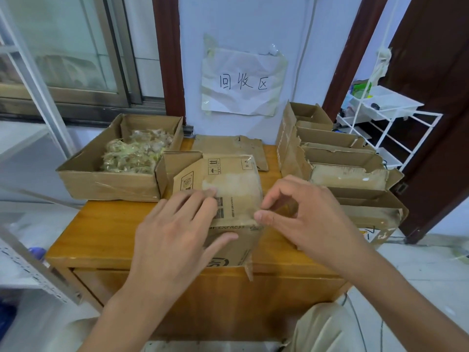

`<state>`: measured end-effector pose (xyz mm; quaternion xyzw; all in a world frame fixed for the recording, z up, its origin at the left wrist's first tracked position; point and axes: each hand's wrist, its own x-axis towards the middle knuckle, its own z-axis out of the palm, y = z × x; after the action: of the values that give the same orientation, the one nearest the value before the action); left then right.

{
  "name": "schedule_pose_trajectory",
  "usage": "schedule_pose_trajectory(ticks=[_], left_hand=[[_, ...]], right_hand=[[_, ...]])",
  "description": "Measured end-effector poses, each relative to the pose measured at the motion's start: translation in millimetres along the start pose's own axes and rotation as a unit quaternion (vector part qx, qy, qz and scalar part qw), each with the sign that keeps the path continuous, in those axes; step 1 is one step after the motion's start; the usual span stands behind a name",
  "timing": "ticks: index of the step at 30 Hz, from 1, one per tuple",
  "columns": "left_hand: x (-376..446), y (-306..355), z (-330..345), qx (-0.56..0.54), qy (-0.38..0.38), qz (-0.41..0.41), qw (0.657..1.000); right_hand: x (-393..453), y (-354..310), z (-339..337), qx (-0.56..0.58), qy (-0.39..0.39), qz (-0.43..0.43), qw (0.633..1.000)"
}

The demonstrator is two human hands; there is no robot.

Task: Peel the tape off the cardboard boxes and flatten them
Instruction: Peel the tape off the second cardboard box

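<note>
A small printed cardboard box stands at the front middle of the wooden table, its top covered with clear tape. My left hand lies on the box's near left, fingers straight on the top and thumb against the front face. At the box's right top edge, my right hand pinches the tape's edge between thumb and forefinger.
A big open box with balled-up used tape sits at the back left. Flattened cardboard lies against the wall. Several open boxes are stacked on the right. A white wire rack stands beyond them.
</note>
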<state>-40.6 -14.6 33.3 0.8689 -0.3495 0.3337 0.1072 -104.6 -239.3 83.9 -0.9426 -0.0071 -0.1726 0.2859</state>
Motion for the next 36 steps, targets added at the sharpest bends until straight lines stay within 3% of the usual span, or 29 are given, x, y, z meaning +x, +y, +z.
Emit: schedule_pose_trajectory(ticks=[5, 9, 13, 15, 17, 19, 22, 25, 28, 31, 36], left_hand=[[4, 4, -3, -0.002, -0.005, 0.0, 1.0], [0, 9, -2, -0.001, -0.001, -0.018, 1.0], [-3, 11, -5, 0.004, 0.0, -0.021, 1.0], [-3, 9, -6, -0.001, -0.004, -0.025, 1.0], [-3, 2, -6, -0.01, -0.013, -0.041, 0.999], [-5, -6, -7, -0.019, -0.019, -0.063, 0.998], [-8, -7, -8, -0.029, 0.005, -0.023, 0.999], [-8, 7, -9, -0.035, 0.004, 0.014, 0.999], [-8, 15, -9, -0.038, -0.005, 0.003, 0.999], [-8, 14, -8, -0.042, -0.012, -0.019, 0.999], [-11, 13, -10, -0.052, -0.023, -0.021, 0.998]], right_hand=[[16, -20, -19, -0.162, -0.057, -0.025, 0.985], [17, -40, -21, -0.352, -0.082, -0.101, 0.927], [22, -41, -13, -0.411, -0.086, -0.143, 0.896], [26, -28, -14, -0.306, -0.091, -0.066, 0.946], [20, -13, -8, -0.073, -0.061, 0.053, 0.994], [4, 1, 4, 0.037, -0.019, 0.107, 0.993], [-14, 8, 16, 0.101, 0.036, 0.09, 0.99], [-7, 4, 9, -0.007, 0.063, -0.012, 0.998], [10, -8, -1, -0.179, -0.027, -0.048, 0.982], [24, -12, -8, -0.202, -0.096, -0.059, 0.973], [30, -18, -14, -0.205, -0.146, -0.066, 0.966]])
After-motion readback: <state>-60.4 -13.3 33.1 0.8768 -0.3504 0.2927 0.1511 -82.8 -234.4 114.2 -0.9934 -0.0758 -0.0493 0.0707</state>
